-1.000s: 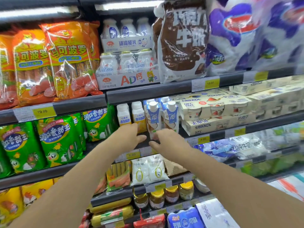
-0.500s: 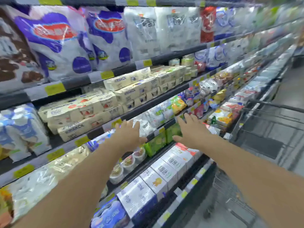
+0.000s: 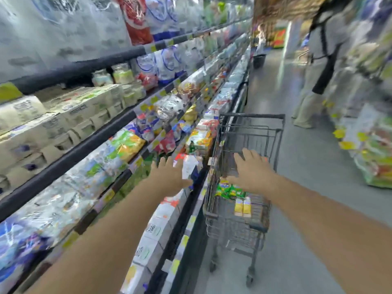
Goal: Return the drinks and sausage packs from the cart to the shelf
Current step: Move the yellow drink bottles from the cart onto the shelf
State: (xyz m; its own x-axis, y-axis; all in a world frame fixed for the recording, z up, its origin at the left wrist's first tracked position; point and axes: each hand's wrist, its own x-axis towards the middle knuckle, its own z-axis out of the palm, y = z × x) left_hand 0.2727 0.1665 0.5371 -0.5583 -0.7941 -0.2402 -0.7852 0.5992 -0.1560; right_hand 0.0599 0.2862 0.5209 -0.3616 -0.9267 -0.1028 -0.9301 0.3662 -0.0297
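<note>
A dark wire shopping cart stands in the aisle against the chilled shelf. Inside it lie a green sausage pack and two small yellow drink cartons. My right hand hovers over the cart basket, fingers spread, holding nothing. My left hand is stretched out in front of the lower shelf edge, just left of the cart, fingers apart and empty. The picture is blurred by motion.
Shelves of milk bags, boxed cartons and yoghurt cups run along the left. A person stands further down the aisle on the right, beside another stocked display. Grey floor lies between them.
The view has swung right from the shelf of small bottles to the aisle. Both empty hands moved away from the shelf toward the cart, which is now in sight.
</note>
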